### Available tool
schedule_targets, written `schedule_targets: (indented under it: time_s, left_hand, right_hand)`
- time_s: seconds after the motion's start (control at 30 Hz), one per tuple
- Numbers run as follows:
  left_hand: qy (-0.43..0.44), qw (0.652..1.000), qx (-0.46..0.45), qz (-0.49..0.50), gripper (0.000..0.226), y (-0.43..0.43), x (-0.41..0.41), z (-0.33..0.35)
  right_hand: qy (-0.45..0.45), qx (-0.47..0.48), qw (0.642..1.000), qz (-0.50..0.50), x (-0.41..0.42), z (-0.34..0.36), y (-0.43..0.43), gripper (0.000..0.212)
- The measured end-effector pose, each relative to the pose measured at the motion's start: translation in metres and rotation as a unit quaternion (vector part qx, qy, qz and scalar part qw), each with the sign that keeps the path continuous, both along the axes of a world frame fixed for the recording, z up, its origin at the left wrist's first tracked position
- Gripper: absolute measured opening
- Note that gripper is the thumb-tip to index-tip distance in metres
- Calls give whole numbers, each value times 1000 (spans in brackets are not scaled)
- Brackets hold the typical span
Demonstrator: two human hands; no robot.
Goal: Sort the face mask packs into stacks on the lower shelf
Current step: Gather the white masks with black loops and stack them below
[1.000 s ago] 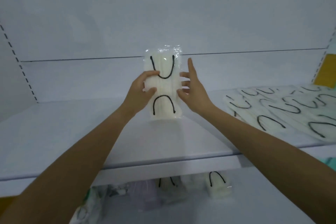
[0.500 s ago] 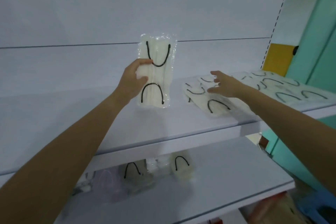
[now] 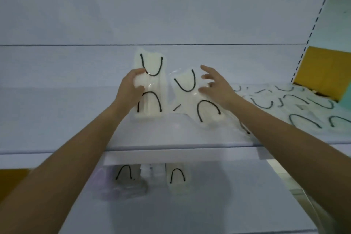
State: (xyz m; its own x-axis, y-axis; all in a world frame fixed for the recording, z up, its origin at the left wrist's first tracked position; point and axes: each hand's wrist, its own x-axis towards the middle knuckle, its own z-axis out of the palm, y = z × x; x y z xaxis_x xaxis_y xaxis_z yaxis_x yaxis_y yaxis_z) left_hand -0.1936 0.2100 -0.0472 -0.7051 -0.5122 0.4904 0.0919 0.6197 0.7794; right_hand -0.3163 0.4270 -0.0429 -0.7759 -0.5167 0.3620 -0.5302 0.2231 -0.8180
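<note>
While the upper shelf [image 3: 57, 119] is faced, the left hand [image 3: 130, 89] is seen just left of the picture's middle. Its fingers and thumb are curled round the left edge of an upright pack [image 3: 152, 85] of white masks with black ear loops, sealed in clear wrap. This pack is held on end over the upper shelf, and whether its lower end touches the board cannot be told.

At three o'clock from it, just beside it but apart, a tilted pack [image 3: 190, 97] of the same kind is raised, leaning toward two o'clock. The right hand [image 3: 216, 86] is set against its right edge with the fingers spread and lightly bent. Whether the pack is pinched or only touched cannot be told, as that part is blurred.

At six o'clock from both hands, under the shelf's front edge, the lower shelf [image 3: 218, 211] is seen. Two packs are stood there near each other: a left pack [image 3: 124, 177] and a right pack [image 3: 177, 180].

At three o'clock from the right hand, a loose pile of packs [image 3: 296, 108] is spread flat on the upper shelf. Behind it, at two o'clock, a yellow panel [image 3: 326, 70] is seen.
</note>
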Motion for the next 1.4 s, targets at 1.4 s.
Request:
schedule_targets:
  time_s: [1.4]
  left_hand:
    - [161,984,72,-17,62,-46,12,-10]
  right_hand:
    - [-17,333,943,19,5,-9,-51,84]
